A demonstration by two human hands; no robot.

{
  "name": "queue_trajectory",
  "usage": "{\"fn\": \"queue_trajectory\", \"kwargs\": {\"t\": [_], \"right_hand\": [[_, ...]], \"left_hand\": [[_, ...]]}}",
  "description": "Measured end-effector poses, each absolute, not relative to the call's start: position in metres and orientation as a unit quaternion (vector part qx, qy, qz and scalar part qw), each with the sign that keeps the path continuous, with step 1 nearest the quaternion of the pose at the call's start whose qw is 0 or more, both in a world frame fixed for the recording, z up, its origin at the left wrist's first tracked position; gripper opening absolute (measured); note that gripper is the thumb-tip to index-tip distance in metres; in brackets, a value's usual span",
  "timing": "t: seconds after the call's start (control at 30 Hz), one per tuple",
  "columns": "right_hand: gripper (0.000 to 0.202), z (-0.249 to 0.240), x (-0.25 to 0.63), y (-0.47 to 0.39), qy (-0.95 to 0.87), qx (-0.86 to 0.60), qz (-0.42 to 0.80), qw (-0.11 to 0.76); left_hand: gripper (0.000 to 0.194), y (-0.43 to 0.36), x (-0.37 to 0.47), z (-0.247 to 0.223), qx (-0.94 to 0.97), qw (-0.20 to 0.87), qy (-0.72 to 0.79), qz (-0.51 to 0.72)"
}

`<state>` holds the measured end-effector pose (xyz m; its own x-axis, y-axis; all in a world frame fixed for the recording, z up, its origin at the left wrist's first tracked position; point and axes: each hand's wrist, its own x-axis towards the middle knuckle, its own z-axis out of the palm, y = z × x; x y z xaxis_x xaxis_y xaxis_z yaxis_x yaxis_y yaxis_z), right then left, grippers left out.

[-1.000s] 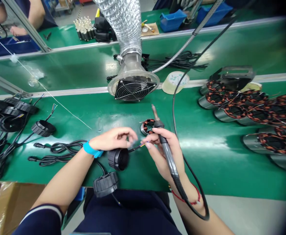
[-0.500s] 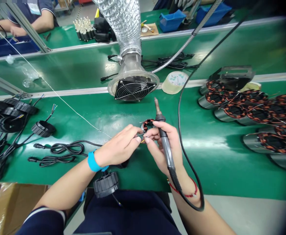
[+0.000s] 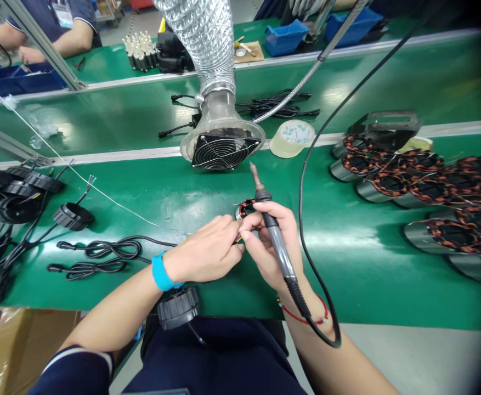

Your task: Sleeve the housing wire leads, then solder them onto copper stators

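Observation:
My right hand (image 3: 289, 260) is closed around a soldering iron (image 3: 278, 244), whose tip points up and away from me. Its thumb and forefinger also meet at thin coloured wires (image 3: 237, 240). My left hand (image 3: 207, 249), wearing a blue wristband, is closed at the other side of these wires; its fingertips are partly hidden. Just beyond the fingers stands a motor stator (image 3: 245, 208) with copper windings, mostly covered by my hands. A thin pale strand that looks like solder wire (image 3: 112, 198) runs from upper left towards my left hand. Below my left wrist is a black ribbed cap (image 3: 178, 308).
A fume extractor hood (image 3: 224, 148) hangs ahead, beside a tape roll (image 3: 292, 138). Several stators (image 3: 454, 236) stand at the right. Black cables (image 3: 108, 249) and ribbed caps (image 3: 73, 216) lie left. The iron's cord (image 3: 301, 208) loops on my right. Another person's arm (image 3: 73, 44) shows across the bench.
My left hand has turned and its fingers have curled in more, covering the thin wire ends seen before. The soldering iron has shifted slightly left with my right hand. The view has shifted a little.

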<state>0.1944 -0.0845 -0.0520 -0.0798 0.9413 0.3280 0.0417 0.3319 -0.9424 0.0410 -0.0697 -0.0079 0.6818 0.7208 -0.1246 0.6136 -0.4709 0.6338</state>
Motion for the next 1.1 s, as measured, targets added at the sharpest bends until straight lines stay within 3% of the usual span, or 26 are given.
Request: {"fn": "queue_trajectory", "kwargs": {"t": [0.33,0.73,0.9,1.1], "right_hand": [[0.035,-0.054,0.186,-0.087,-0.561,-0.448,0.363,0.594],[0.039,-0.055,0.179,-0.083,-0.486,-0.49,0.401,0.602],[0.038,-0.061,0.186,-0.085,-0.525,-0.515,0.365,0.57],[0.043,-0.062,0.224,-0.095,-0.636,-0.544,0.231,0.496]], "left_hand": [[0.013,-0.065,0.038,-0.008,0.71,0.471,0.476,0.217],[0.014,-0.064,0.046,-0.013,0.618,0.525,0.511,0.287],[0.012,-0.044,0.045,-0.021,0.605,0.532,0.525,0.275],[0.008,-0.02,0.041,-0.037,0.631,0.516,0.537,0.218]]}}
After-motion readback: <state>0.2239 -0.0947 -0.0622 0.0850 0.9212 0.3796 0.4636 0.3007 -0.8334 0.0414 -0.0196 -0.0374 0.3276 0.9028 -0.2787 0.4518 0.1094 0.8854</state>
